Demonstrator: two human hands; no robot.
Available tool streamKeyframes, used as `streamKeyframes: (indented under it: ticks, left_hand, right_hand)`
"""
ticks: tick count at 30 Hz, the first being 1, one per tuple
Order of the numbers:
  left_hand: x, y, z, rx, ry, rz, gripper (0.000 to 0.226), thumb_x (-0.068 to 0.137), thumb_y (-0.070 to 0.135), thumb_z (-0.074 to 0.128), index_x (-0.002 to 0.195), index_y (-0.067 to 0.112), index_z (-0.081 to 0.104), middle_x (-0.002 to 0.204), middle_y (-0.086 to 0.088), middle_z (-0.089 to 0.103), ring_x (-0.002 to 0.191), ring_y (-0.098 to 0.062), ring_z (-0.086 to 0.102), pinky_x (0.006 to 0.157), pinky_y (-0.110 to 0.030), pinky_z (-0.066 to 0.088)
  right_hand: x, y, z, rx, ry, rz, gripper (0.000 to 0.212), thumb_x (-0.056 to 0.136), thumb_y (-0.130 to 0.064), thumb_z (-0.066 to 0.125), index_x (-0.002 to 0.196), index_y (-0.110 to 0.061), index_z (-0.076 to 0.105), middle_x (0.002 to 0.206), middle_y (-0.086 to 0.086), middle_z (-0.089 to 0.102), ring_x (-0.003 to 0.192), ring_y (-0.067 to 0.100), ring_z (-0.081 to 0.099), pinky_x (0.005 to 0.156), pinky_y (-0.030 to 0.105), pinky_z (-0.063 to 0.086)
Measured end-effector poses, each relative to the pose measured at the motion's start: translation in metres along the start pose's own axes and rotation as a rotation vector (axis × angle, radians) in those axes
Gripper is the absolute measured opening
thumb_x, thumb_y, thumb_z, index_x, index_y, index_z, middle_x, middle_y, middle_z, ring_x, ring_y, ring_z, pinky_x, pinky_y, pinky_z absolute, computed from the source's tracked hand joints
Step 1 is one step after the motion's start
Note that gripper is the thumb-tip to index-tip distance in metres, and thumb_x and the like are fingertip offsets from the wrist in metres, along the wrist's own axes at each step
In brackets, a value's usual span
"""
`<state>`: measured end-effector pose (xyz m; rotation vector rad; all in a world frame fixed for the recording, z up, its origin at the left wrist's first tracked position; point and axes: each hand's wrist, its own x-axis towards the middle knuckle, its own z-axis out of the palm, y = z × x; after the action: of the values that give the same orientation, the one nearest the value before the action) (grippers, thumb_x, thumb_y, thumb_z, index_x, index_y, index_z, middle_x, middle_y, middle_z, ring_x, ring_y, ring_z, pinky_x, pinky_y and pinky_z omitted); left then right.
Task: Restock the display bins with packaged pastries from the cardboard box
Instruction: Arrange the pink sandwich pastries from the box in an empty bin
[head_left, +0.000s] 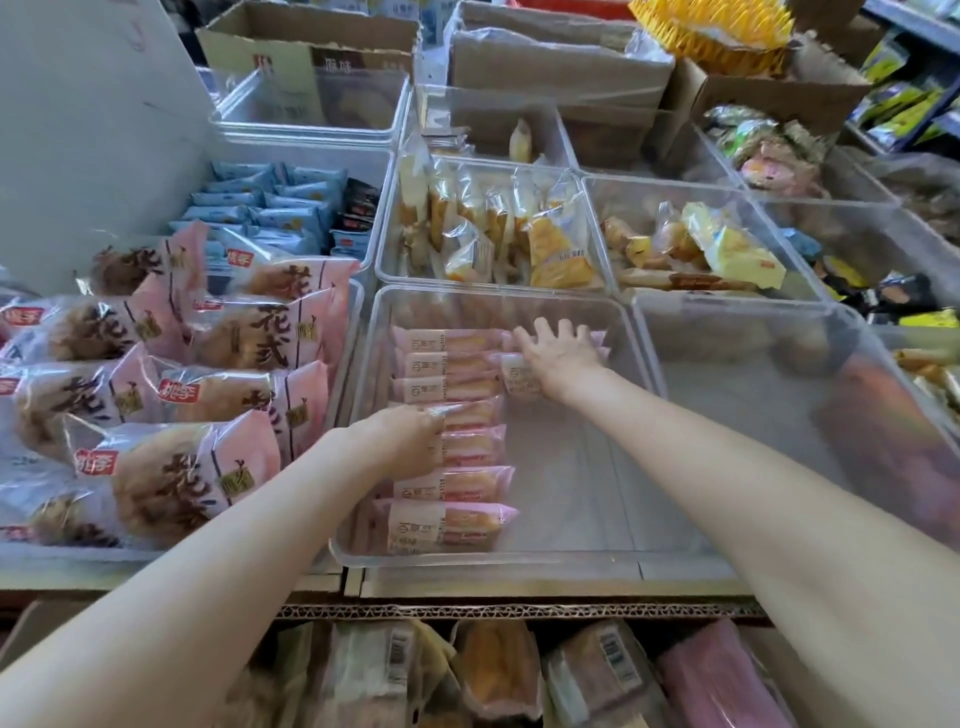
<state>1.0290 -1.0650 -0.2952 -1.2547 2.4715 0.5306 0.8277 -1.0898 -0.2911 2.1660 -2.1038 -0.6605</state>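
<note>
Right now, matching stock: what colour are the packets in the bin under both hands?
Pink with white labels, the packets; head view shows it.

Both bare forearms extended fwd, converging slightly. Left hand (402, 439): palm down, wrist straight, fingers pointing right; fingertip detail not clear. Right hand (558, 353): reaches farther fwd, palm down, fingers spread and slightly bent, thumb out to the left. Hands well apart.

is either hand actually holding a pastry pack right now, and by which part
The right hand lies on top of the pink packs at the far end of the clear bin; the left hand lies on the row of packs. A true grip cannot be told.
</note>
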Motion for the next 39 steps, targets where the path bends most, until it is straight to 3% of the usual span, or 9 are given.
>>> streamKeyframes:
  ticks: [5,10,13,17,25,29,34,37,39]
  left_hand:
    - [-0.001,-0.001,-0.002,0.005,-0.004,0.006,0.035,0.092,0.022,0.049,0.125,0.014,0.054,0.125,-0.007,0.056,0.112,-0.023,0.055,0.098,-0.034,0.045]
    - [-0.014,0.007,-0.022,-0.04,0.119,0.034,0.041,0.091,0.022,0.051,0.131,0.013,0.048,0.136,-0.01,0.045,0.124,-0.028,0.043,0.102,-0.034,0.034]
    - [-0.022,0.015,-0.035,-0.11,0.218,0.05,0.038,0.092,0.023,0.051,0.129,0.014,0.05,0.134,-0.01,0.046,0.123,-0.028,0.043,0.104,-0.035,0.035]
    - [-0.034,0.027,-0.041,-0.199,0.335,0.103,0.032,0.091,0.019,0.053,0.122,0.013,0.056,0.133,-0.007,0.049,0.123,-0.025,0.044,0.104,-0.034,0.035]
    - [-0.1,0.076,-0.03,-0.388,0.807,0.35,0.023,0.083,0.008,0.044,0.087,0.007,0.066,0.09,-0.005,0.064,0.075,-0.021,0.059,0.066,-0.031,0.049]
    - [-0.142,0.108,0.007,-0.252,0.673,0.654,0.024,0.08,0.011,0.041,0.074,0.009,0.064,0.075,-0.002,0.061,0.063,-0.02,0.058,0.053,-0.029,0.047]
    - [-0.153,0.117,0.059,-0.129,0.422,0.701,0.024,0.075,0.019,0.04,0.061,0.014,0.059,0.06,0.0,0.056,0.049,-0.024,0.056,0.041,-0.021,0.041]
    - [-0.155,0.13,0.074,-0.123,0.229,0.613,0.024,0.081,0.02,0.041,0.079,0.014,0.064,0.077,-0.003,0.065,0.068,-0.027,0.063,0.054,-0.028,0.049]
    - [-0.155,0.138,0.079,-0.111,-0.049,0.511,0.024,0.088,0.02,0.045,0.103,0.014,0.062,0.101,-0.007,0.066,0.092,-0.028,0.062,0.077,-0.032,0.05]
  right_hand:
    - [0.009,-0.001,0.028,-0.013,-0.076,0.047,0.061,0.097,-0.007,0.026,0.15,-0.015,-0.003,0.153,0.013,0.012,0.137,0.035,0.017,0.11,0.05,0.018]
    - [-0.005,0.01,0.01,0.017,0.186,0.078,0.051,0.093,-0.003,0.039,0.142,-0.009,0.027,0.136,0.016,0.033,0.12,0.036,0.041,0.091,0.042,0.04]
    - [-0.008,0.021,0.008,0.197,0.067,0.069,0.037,0.094,-0.002,0.037,0.13,-0.006,0.039,0.124,0.019,0.044,0.109,0.04,0.054,0.078,0.041,0.045]
    - [-0.019,0.023,0.012,0.373,-0.135,0.08,0.057,0.09,-0.005,0.04,0.145,-0.014,0.025,0.136,0.018,0.04,0.119,0.038,0.047,0.092,0.041,0.043]
    - [-0.119,0.024,-0.047,0.692,0.389,-0.182,0.034,0.085,0.004,0.046,0.116,-0.003,0.06,0.114,0.014,0.061,0.101,0.026,0.06,0.089,0.021,0.042]
    - [-0.214,0.022,-0.072,0.769,0.372,-0.442,0.02,0.086,0.004,0.051,0.093,-0.005,0.068,0.076,0.001,0.068,0.06,0.004,0.06,0.06,0.012,0.048]
    - [-0.284,0.009,-0.025,0.53,0.059,-0.434,0.025,0.082,-0.01,0.046,0.093,-0.017,0.067,0.084,-0.001,0.069,0.073,0.01,0.063,0.067,0.025,0.049]
    - [-0.302,0.016,0.023,0.068,-0.34,-0.299,0.04,0.07,0.0,0.044,0.1,-0.023,0.058,0.108,0.007,0.063,0.103,0.024,0.061,0.072,0.027,0.047]
    - [-0.309,0.032,0.051,-0.118,-0.288,-0.291,0.043,0.069,-0.023,0.065,0.111,-0.029,0.061,0.11,0.001,0.059,0.095,0.016,0.064,0.069,0.024,0.053]
